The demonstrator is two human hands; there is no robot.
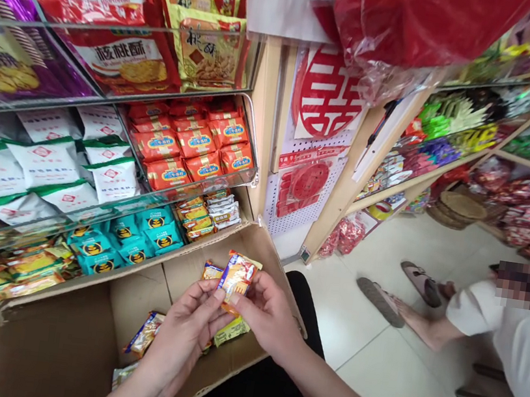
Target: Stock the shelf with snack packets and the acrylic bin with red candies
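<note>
My left hand [192,320] and my right hand [274,308] come together above an open cardboard box [52,339]. Between their fingers and thumbs they pinch a small snack packet [236,280] with a blue, white and orange wrapper. Just behind it, by my left fingers, shows another blue-edged packet [213,271]; whether it is held too, I cannot tell. Below my hands a yellow-green packet [232,332] is partly hidden. Inside the box, left of my wrist, lies an orange and blue packet [145,333].
Shelves with clear fronts hold red packets [198,143], white-green packets [43,161] and teal packets [134,236] beside the box. A red bag [418,23] hangs overhead. On the right a seated person [511,338] stretches a leg across the tiled floor [372,345].
</note>
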